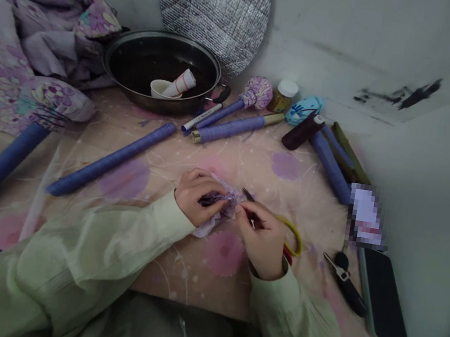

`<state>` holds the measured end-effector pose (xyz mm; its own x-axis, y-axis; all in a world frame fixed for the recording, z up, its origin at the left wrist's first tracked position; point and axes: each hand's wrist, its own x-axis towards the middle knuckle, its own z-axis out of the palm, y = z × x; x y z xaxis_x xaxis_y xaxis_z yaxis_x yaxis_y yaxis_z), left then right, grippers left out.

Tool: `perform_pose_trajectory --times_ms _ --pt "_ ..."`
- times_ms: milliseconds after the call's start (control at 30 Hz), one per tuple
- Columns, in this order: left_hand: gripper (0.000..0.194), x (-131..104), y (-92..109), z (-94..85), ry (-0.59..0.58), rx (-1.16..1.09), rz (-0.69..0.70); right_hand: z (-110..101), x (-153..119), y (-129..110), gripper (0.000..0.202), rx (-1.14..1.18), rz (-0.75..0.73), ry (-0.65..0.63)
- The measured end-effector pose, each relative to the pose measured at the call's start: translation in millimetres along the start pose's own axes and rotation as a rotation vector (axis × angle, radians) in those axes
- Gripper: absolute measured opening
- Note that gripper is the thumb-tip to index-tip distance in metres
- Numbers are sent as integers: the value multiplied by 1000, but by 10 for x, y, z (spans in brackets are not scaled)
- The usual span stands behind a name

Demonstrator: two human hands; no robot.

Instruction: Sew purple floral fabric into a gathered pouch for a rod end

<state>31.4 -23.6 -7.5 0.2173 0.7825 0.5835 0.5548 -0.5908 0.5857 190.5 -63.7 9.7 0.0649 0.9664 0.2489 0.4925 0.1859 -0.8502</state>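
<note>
My left hand is closed around a small piece of gathered purple cloth, low over the middle of the table. At the cloth's right edge, my right hand has its thumb and forefinger pinched together. Whatever sits in that pinch is too small to make out. Scissors lie under and beside the right hand; their yellow and red handles stick out on its right, and a dark tip shows above the fingers.
Blue-wrapped sticks lie left and at the back. Behind them are a black pan holding a white cup, a marker, a jar and a dark thread spool. Keys and a phone lie right; floral cloth heaps left.
</note>
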Motion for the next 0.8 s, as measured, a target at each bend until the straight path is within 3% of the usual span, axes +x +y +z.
perform_pose_trajectory --times_ms 267,567,800 --pt "15 48 62 -42 35 -8 -21 21 -16 38 9 140 73 19" --pt "10 57 78 -71 8 35 18 96 -10 26 10 452 280 -22" --pt "9 37 116 -103 67 129 79 106 -17 19 9 452 276 -4"
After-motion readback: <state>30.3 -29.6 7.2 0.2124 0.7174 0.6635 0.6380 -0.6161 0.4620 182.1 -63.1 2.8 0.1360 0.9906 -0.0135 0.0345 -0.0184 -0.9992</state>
